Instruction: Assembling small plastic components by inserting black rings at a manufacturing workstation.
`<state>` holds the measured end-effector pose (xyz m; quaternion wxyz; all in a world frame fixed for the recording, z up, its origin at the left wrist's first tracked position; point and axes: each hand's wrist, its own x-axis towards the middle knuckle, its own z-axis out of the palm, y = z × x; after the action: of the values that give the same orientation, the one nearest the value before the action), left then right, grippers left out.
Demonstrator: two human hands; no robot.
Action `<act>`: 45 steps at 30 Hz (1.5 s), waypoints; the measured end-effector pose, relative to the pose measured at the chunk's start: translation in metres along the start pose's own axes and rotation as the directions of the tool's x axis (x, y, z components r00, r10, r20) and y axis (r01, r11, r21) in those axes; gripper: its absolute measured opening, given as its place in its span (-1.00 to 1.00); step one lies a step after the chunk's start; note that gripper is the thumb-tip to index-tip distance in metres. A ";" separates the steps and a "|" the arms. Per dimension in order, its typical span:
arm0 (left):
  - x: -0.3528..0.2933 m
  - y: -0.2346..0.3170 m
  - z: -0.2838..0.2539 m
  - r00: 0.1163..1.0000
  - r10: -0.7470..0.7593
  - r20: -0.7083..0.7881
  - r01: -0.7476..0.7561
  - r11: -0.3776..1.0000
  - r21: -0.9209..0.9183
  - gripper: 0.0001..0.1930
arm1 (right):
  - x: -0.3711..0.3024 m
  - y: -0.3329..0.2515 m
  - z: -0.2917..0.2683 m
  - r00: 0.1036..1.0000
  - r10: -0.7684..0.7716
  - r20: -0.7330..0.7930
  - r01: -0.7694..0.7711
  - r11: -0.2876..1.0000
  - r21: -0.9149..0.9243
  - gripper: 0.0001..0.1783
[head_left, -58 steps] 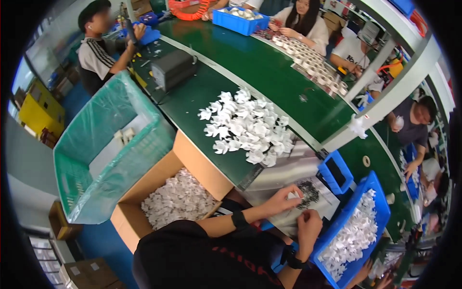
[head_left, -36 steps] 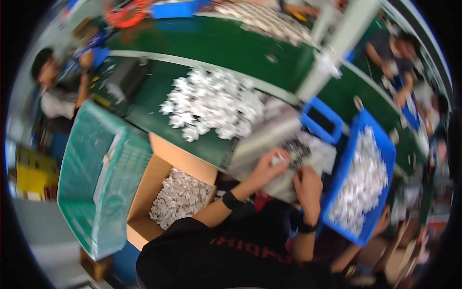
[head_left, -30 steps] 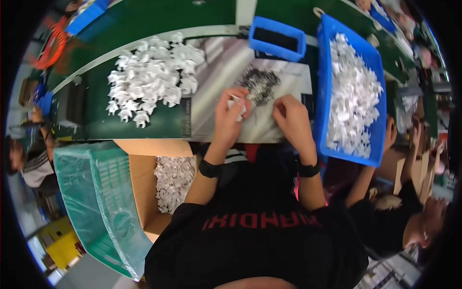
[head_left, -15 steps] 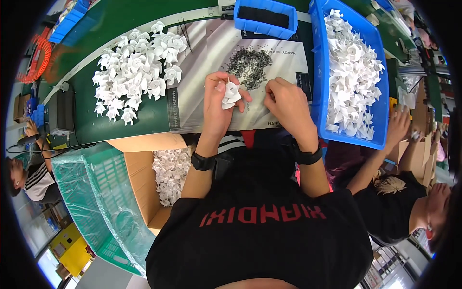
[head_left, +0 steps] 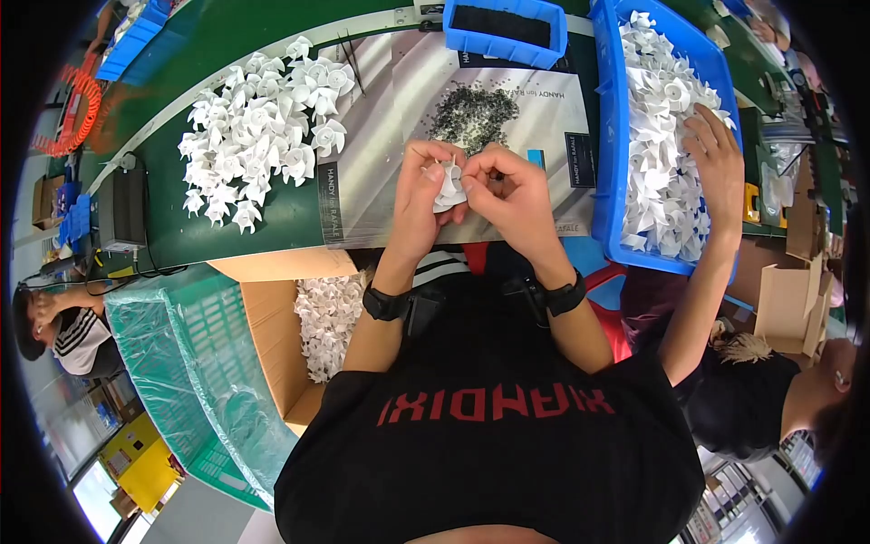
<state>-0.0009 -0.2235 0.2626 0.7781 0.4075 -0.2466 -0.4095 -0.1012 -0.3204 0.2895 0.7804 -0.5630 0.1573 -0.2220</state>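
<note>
My left hand (head_left: 419,198) holds a small white fan wheel (head_left: 450,189) with curved blades, above the near part of a grey printed sheet (head_left: 381,109). The thumb and fingers of my right hand (head_left: 517,192) are pinched together at the wheel's right side; whatever they grip is hidden. Just beyond both hands lies a heap of tiny dark parts (head_left: 471,118). A pile of similar white wheels (head_left: 258,131) spreads over the green table to the left.
At right, a co-worker's hand (head_left: 716,154) reaches into a large blue bin (head_left: 614,154) of white wheels. Tweezers (head_left: 353,65) lie beside the left pile. A small blue tray (head_left: 503,48) stands at the back. Below the table edge are a carton (head_left: 270,331) and a green crate (head_left: 149,354).
My right hand has moved left from beside the dark heap to the white wheel in my left hand. The co-worker's hand has come into the blue bin.
</note>
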 end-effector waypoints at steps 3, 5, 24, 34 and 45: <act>-0.001 0.000 -0.001 1.000 0.000 -0.003 0.000 1.000 0.005 -0.83 | 0.000 0.001 0.001 1.000 0.005 0.002 -0.005 1.000 0.027 -0.94; -0.001 -0.001 -0.002 1.000 -0.001 -0.004 0.001 1.000 0.007 -0.83 | -0.001 0.000 0.003 1.000 0.004 -0.013 -0.004 1.000 -0.012 -0.94; -0.004 -0.002 -0.001 1.000 0.011 0.010 -0.013 0.991 0.136 -0.81 | -0.005 -0.013 0.004 0.951 -0.308 0.001 0.247 0.760 -0.601 -0.90; 0.000 -0.004 0.001 0.999 0.053 -0.013 -0.049 0.979 0.198 -0.73 | -0.005 -0.015 0.007 0.942 -0.336 -0.007 0.258 0.736 -0.626 -0.90; -0.002 -0.014 -0.007 0.992 0.115 0.047 -0.124 0.934 0.336 -0.76 | -0.006 -0.024 0.004 0.980 -0.197 0.042 0.173 0.715 -0.678 -0.92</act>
<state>-0.0030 -0.2233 0.2472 0.7165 0.5139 -0.3480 -0.3185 -0.1089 -0.3205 0.3133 0.4926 -0.8175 0.1833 -0.2356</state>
